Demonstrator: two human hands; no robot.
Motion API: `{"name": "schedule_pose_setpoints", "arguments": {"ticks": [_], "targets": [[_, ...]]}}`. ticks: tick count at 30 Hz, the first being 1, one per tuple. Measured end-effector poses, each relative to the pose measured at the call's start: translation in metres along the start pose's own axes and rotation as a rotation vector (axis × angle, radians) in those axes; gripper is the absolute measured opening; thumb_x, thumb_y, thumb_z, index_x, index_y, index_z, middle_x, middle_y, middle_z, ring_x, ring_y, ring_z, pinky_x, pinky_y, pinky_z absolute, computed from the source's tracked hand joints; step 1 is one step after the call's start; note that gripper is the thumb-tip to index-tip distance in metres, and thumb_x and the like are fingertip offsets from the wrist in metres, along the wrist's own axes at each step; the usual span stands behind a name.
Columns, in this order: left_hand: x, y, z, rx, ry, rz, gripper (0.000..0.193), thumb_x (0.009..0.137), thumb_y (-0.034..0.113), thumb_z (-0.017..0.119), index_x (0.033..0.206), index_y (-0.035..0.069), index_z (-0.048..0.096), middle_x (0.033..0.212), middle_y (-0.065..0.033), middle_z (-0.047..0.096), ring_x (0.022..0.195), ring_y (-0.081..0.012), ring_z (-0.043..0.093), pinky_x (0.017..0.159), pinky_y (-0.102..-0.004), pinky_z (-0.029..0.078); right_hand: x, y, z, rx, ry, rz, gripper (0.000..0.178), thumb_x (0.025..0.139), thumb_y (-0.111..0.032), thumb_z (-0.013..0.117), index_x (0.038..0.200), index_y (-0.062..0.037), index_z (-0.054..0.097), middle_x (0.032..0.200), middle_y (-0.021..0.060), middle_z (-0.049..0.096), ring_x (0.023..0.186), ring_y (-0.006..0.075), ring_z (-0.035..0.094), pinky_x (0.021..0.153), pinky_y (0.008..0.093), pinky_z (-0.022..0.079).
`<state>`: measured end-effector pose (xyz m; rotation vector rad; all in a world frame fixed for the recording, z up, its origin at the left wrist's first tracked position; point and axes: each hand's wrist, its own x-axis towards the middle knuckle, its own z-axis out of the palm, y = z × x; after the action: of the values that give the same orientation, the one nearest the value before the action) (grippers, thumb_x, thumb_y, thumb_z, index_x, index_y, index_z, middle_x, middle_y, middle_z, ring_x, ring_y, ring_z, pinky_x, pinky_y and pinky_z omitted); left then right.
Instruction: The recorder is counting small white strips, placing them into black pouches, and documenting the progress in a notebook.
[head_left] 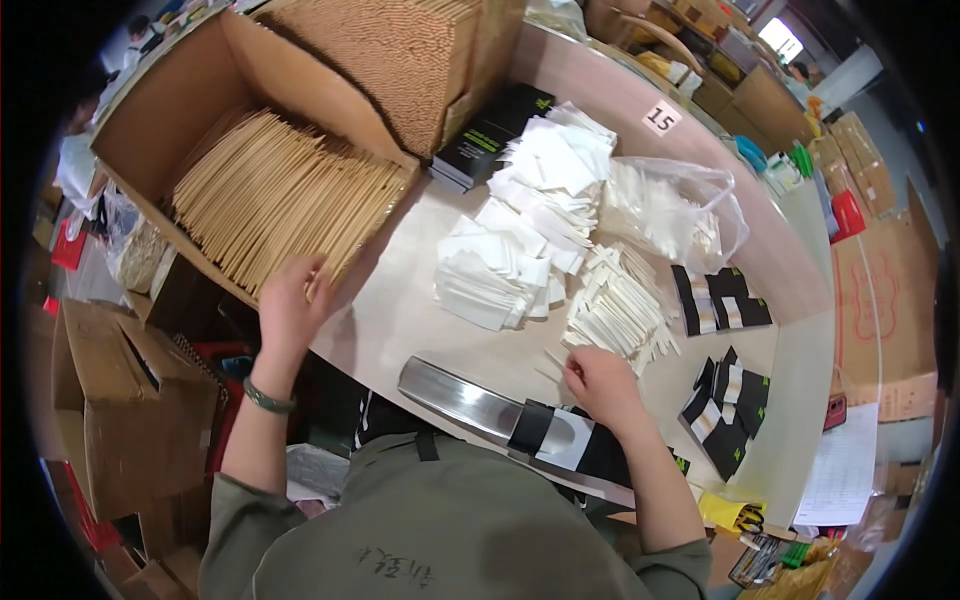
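Observation:
My left hand is at the near end of a tight row of thin brown paper pieces, standing on edge in an open carton. Its fingers are bent against the last pieces; whatever they grip is hidden. On the right, my right hand is closed in a pinch, with a thin pale strip jutting out on its left. Just beyond it lies a loose pile of narrow cream strips. Under my right wrist, flat black sleeves with a white band lie at the end of a shiny metal trough.
White folded papers are heaped mid-table. A clear plastic bag leans by the raised back wall. Black banded bundles lie at the right. Behind the carton stand a tall brown stack and a black box.

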<state>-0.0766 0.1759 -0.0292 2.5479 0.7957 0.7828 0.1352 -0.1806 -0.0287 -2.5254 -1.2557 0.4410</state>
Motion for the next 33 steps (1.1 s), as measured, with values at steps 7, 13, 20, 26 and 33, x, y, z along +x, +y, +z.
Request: {"name": "schedule_pose_setpoints", "arguments": {"ticks": [7, 13, 20, 26, 33], "targets": [[0.015, -0.036, 0.007, 0.310, -0.319, -0.042, 0.014, 0.088, 0.014, 0.060, 0.090, 0.001, 0.063, 0.093, -0.0189, 0.063, 0.085, -0.0389, 0.063, 0.073, -0.0481, 0.051, 0.091, -0.055, 0.055, -0.197, 0.352, -0.560, 0.007, 0.081, -0.009, 0.059, 0.085, -0.0029, 0.059, 0.077, 0.0136, 0.060, 0.077, 0.0331, 0.062, 0.067, 0.0440, 0.051], [0.014, -0.040, 0.004, 0.363, -0.362, -0.030, 0.014, 0.087, 0.015, 0.055, 0.087, 0.001, 0.060, 0.085, -0.0206, 0.064, 0.083, -0.0405, 0.063, 0.071, -0.0501, 0.050, 0.082, -0.073, 0.040, -0.180, 0.239, -0.308, 0.010, 0.079, -0.012, 0.060, 0.079, -0.0015, 0.060, 0.076, 0.0137, 0.063, 0.076, 0.0305, 0.064, 0.066, 0.0402, 0.053], [0.022, -0.042, -0.006, 0.282, -0.435, -0.059, 0.012, 0.089, 0.012, 0.055, 0.093, 0.001, 0.058, 0.094, -0.0234, 0.063, 0.089, -0.0447, 0.059, 0.075, -0.0514, 0.048, 0.010, -0.097, 0.018, -0.136, -0.361, -0.220, 0.011, 0.083, -0.015, 0.062, 0.083, -0.0052, 0.066, 0.080, 0.0140, 0.065, 0.080, 0.0345, 0.064, 0.069, 0.0454, 0.051], [0.000, -0.023, -0.009, -0.069, -0.034, -0.158, 0.017, 0.095, 0.008, 0.055, 0.109, 0.000, 0.060, 0.085, -0.0125, 0.061, 0.077, -0.0263, 0.059, 0.069, -0.0360, 0.048, -0.007, -0.103, 0.038, 0.107, -0.154, -0.125, 0.011, 0.084, -0.019, 0.066, 0.085, -0.0071, 0.066, 0.083, 0.0119, 0.062, 0.083, 0.0329, 0.063, 0.069, 0.0439, 0.051], [-0.047, 0.008, -0.026, -0.859, -0.891, -0.268, 0.010, 0.092, 0.001, 0.064, 0.101, -0.002, 0.068, 0.084, -0.0021, 0.066, 0.078, -0.0101, 0.060, 0.072, -0.0245, 0.049, -0.050, -0.078, 0.009, 0.177, 0.192, -0.224, 0.024, 0.075, -0.015, 0.077, 0.087, -0.0057, 0.059, 0.099, 0.0109, 0.063, 0.091, 0.0324, 0.061, 0.079, 0.0427, 0.050]]}}
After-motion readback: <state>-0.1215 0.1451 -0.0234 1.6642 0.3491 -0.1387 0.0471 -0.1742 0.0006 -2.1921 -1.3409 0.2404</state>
